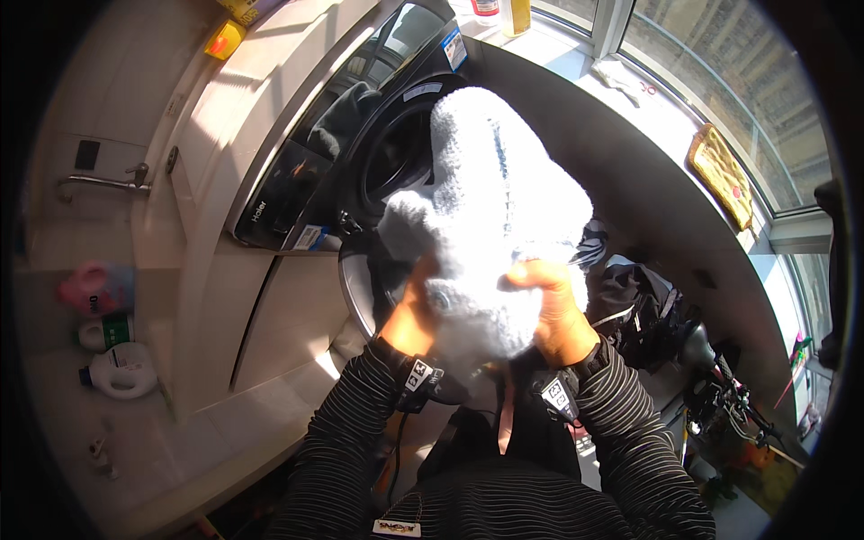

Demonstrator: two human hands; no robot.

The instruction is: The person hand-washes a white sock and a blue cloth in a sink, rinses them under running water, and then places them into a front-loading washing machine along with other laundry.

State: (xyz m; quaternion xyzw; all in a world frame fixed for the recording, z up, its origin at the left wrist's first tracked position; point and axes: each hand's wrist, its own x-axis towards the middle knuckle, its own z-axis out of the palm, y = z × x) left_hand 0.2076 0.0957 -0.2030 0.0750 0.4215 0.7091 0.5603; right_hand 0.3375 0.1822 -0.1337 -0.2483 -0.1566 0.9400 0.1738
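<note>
I hold a fluffy white towel up in front of me with both hands, and strong sunlight washes out much of its surface. A thin bluish stripe runs down its middle. My left hand grips its lower left side, with the fingers partly hidden behind the cloth. On the lower right side, my right hand is closed on it with the thumb lying on top. Behind the towel stands a dark front-loading washing machine. Its round door hangs open beside my left hand, and the towel covers part of the drum opening.
Left is a counter with a tap, a white jug and a pink bottle. Dark bundled clothes lie right of my hands, near a bicycle-like handlebar. A yellow quilted pad rests on the windowsill.
</note>
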